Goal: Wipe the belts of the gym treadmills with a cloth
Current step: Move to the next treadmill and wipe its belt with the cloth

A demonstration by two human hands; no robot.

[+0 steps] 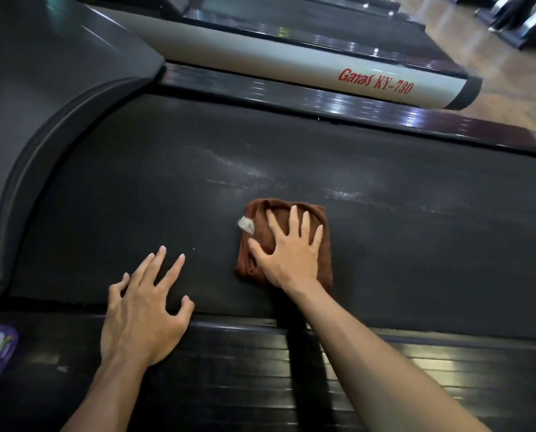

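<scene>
While pressed flat under right hand (288,251), fingers (294,220) spread: folded brown cloth (321,219) mid-belt (416,244). Left hand (143,313) braced at near belt edge, fingers spread, holding nothing. Damp streaks beyond cloth.

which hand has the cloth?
The right hand: it presses flat on the folded brown cloth on the belt. The left hand rests bare on the belt's near edge.
</scene>
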